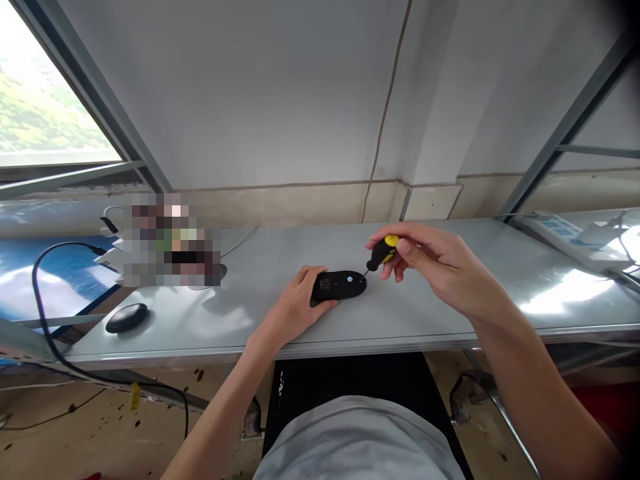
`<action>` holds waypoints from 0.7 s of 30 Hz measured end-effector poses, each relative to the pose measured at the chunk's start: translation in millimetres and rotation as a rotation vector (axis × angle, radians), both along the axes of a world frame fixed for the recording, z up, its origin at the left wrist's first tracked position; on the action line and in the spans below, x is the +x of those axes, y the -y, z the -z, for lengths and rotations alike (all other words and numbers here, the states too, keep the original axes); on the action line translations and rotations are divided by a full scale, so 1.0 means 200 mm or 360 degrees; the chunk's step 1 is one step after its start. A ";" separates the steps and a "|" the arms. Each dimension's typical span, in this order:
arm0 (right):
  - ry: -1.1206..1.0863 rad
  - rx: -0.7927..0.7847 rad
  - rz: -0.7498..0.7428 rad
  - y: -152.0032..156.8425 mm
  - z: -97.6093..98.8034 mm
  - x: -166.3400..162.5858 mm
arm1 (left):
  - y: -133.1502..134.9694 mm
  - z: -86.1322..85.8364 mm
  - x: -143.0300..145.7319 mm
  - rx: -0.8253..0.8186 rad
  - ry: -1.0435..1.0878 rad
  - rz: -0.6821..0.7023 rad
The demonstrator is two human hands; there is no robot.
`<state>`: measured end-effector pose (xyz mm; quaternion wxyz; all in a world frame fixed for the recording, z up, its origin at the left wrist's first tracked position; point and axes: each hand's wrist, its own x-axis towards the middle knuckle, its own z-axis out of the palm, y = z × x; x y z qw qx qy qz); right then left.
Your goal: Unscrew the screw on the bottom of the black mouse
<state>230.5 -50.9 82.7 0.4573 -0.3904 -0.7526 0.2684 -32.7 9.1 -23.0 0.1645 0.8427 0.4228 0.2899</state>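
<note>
One black computer mouse [339,285] lies upside down on the grey table [410,313], near its front edge. One short screwdriver [381,253] with a black-and-yellow handle points its tip down at the mouse's right end. A second black oval object [127,317] sits well apart to the left. The left hand [299,300] rests on the table, its fingers curled loosely against the mouse's left end. The right hand [440,263] pinches the screwdriver handle between thumb and fingertips.
</note>
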 end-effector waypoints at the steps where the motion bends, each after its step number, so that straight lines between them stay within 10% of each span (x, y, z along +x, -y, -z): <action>1: 0.0000 0.0005 0.0001 0.00 0.00 0.00 | 0.00 0.00 0.00 -0.0007 -0.0002 -0.0005; 21: -0.0216 0.0155 -0.0011 0.00 0.01 -0.03 | 0.00 -0.01 0.01 -0.0002 -0.0039 0.0057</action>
